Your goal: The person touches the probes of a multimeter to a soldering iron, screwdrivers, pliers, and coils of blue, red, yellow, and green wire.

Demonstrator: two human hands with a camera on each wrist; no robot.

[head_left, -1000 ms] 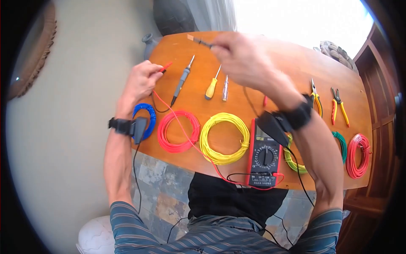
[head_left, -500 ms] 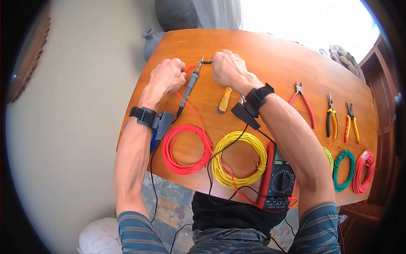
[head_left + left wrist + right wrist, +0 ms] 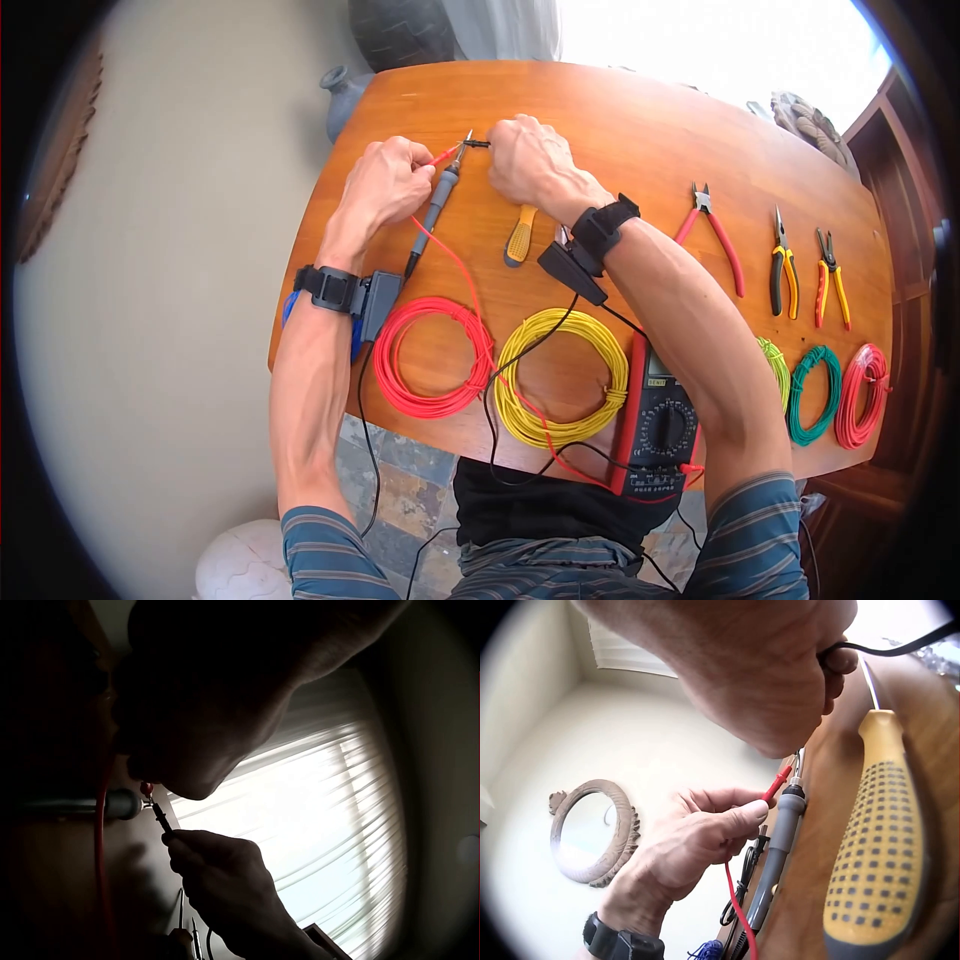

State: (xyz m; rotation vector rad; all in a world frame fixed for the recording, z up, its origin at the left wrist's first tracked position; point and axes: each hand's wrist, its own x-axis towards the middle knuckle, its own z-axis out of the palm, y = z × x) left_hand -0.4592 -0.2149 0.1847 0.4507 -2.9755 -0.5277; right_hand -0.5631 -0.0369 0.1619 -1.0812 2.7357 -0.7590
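Your hands barely moved: left hand (image 3: 385,185) still pinches the red probe (image 3: 446,154), right hand (image 3: 528,160) the black probe (image 3: 478,144), tips meeting at the soldering iron (image 3: 436,200), 12 o'clock of the red coil (image 3: 432,356).

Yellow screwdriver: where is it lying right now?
In the head view the yellow screwdriver lies on the table, just below the right hand, between the grey soldering iron and the right wrist.

Screwdriver (image 3: 518,236) right of soldering iron (image 3: 432,212), seemingly apart.
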